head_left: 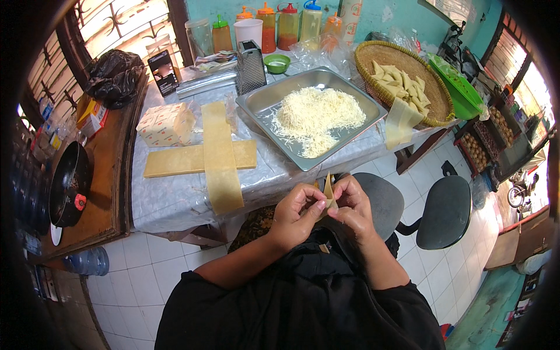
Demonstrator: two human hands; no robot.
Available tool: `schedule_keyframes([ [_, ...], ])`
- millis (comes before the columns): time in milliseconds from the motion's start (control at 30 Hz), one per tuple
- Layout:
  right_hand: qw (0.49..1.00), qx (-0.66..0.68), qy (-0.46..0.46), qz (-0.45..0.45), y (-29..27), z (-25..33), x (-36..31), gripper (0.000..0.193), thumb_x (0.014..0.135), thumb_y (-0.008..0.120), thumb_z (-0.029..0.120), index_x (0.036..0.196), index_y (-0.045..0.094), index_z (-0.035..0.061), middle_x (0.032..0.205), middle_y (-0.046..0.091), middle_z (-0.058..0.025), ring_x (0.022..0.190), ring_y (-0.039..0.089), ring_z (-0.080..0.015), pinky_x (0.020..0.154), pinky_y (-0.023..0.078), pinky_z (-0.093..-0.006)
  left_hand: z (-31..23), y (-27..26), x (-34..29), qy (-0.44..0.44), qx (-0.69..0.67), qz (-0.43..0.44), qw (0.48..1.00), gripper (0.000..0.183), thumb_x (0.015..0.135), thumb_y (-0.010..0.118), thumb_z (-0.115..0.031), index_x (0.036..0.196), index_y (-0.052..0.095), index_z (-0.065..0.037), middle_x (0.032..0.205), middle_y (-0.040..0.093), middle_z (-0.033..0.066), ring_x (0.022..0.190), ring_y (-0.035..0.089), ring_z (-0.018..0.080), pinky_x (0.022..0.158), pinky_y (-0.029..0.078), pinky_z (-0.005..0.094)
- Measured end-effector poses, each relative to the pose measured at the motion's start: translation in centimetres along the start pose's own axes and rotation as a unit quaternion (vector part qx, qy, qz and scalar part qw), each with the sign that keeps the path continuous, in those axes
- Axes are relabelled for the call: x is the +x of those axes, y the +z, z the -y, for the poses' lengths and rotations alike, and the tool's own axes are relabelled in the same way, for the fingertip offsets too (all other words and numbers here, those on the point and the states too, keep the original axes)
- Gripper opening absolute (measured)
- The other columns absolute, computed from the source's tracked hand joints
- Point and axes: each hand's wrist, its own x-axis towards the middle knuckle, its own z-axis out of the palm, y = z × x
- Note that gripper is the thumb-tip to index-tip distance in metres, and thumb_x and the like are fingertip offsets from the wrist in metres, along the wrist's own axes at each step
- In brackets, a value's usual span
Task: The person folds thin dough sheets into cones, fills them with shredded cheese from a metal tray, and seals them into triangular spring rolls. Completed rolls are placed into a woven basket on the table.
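Observation:
In front of my body, just off the table's near edge, my left hand (298, 211) and my right hand (353, 205) pinch a small folded pastry wrapper (328, 191) between thumbs and fingers. One pointed flap of it stands up between the hands; its inside is hidden. Beyond them a metal tray (249, 105) holds a heap of grated cheese (312, 114). To the left lie pale pastry strips (169, 161), with another stack (219, 157) crossing over them. At the far right, a woven basket (364, 55) carries several folded triangular pastries (402, 84), and thin wrapper sheets (403, 123) drape over its near rim.
A box grater (251, 69), a small green bowl (276, 63) and squeeze bottles (289, 28) stand behind the tray. A paper-wrapped block (166, 125) sits at left. On a wooden table further left is a black frying pan (69, 181). A chair (438, 216) stands at right.

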Motion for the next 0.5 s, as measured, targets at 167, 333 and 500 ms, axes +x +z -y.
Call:
schedule_keyframes([
  [167, 0.999, -0.011, 0.032, 0.003, -0.7, 0.2, 0.2, 0.013, 0.073, 0.061, 0.009, 0.074, 0.05, 0.003, 0.074, 0.051, -0.0023, 0.07, 0.048, -0.0104, 0.068, 0.037, -0.0228, 0.0, -0.5, 0.0, -0.034, -0.04, 0.009, 0.999, 0.009, 0.092, 0.053, -0.003, 0.1, 0.05, -0.002, 0.092, 0.055, 0.0016, 0.086, 0.052, 0.0056, 0.076, 0.043, 0.0207],
  [333, 0.99, 0.137, -0.032, -0.022, -1.9, -1.3, 0.5, 0.01, 0.07, 0.056, 0.01, 0.07, 0.05, 0.0027, 0.074, 0.052, -0.0057, 0.073, 0.048, -0.0156, 0.069, 0.037, -0.0249, -0.5, -1.0, 0.3, -0.118, -0.125, -0.006, 0.985, 0.008, 0.094, 0.051, -0.006, 0.101, 0.049, -0.003, 0.095, 0.055, 0.0028, 0.091, 0.053, 0.0091, 0.081, 0.044, 0.0236],
  [500, 0.983, 0.182, 0.007, -0.039, -1.2, -0.9, 0.5, 0.011, 0.065, 0.055, 0.012, 0.067, 0.048, 0.003, 0.077, 0.05, -0.0069, 0.077, 0.047, -0.0183, 0.074, 0.035, -0.0273, -1.1, -0.9, 0.6, -0.199, -0.305, -0.027, 0.931, 0.017, 0.093, 0.05, -0.007, 0.109, 0.049, -0.002, 0.107, 0.056, 0.0084, 0.102, 0.054, 0.0164, 0.09, 0.042, 0.0304],
])
